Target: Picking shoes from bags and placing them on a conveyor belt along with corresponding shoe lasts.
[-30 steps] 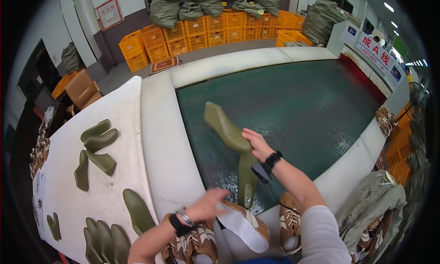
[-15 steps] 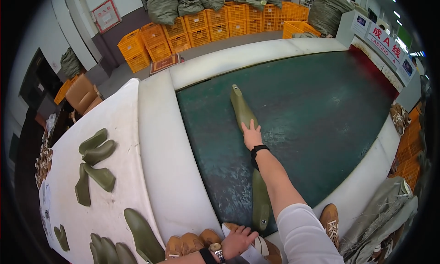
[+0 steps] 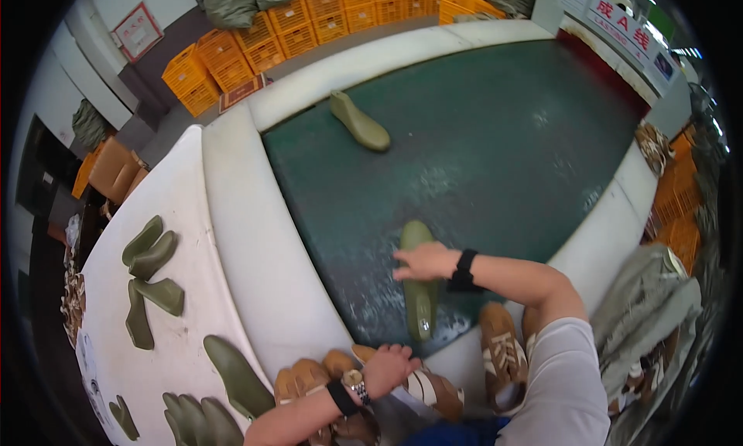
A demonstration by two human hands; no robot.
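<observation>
My right hand (image 3: 426,261) lies across a green shoe last (image 3: 419,297) near the front of the dark green surface. Its fingers are stretched out and apart, reaching past the last's left side. A second green shoe last (image 3: 361,123) lies by itself near the far left corner of that surface. At the near edge, my left hand (image 3: 387,372) is closed over a brown and white sneaker (image 3: 436,393), its fingers bent at the sneaker's upper edge. How far those fingers go round it is hidden.
Several green lasts (image 3: 147,312) lie on the white tabletop (image 3: 178,206) to the left. Brown sneakers (image 3: 503,358) stand to the right of my left hand. A pale border (image 3: 240,167) frames the green surface. Stacked orange crates (image 3: 232,59) line the back.
My right hand has let go of the far last and come back to the near one. The far last has slid away and turned. My left hand's fingers have drawn together on the sneaker.
</observation>
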